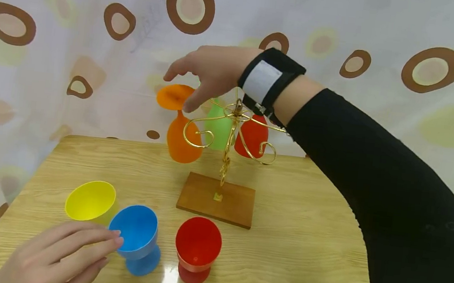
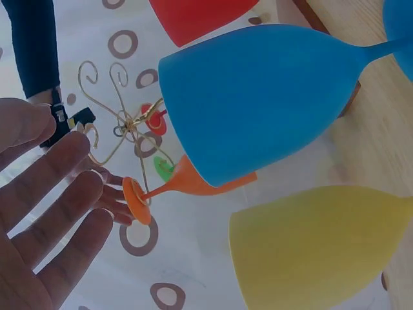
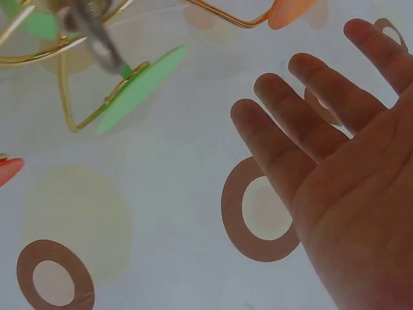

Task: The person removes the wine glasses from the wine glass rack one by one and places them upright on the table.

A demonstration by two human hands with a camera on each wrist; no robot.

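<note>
An orange goblet [image 1: 185,141] hangs upside down from the left arm of a gold wire rack [image 1: 225,160]. My right hand [image 1: 216,68] is just above its round foot, thumb and fingers spread and holding nothing; the right wrist view shows the fingers extended. At the lower left, my left hand [image 1: 62,256] hovers beside a standing blue goblet [image 1: 134,229]. Its fingertips overlap the blue rim in the head view, but the left wrist view shows a gap between them. The left fingers are loosely extended and grip nothing.
A yellow goblet [image 1: 91,201] and a red goblet [image 1: 198,245] stand either side of the blue one. Green [image 1: 218,126] and red [image 1: 251,137] goblets hang inverted on the rack, whose wooden base [image 1: 216,201] rests on the table [image 1: 301,262]. A patterned cloth [image 1: 391,29] is behind.
</note>
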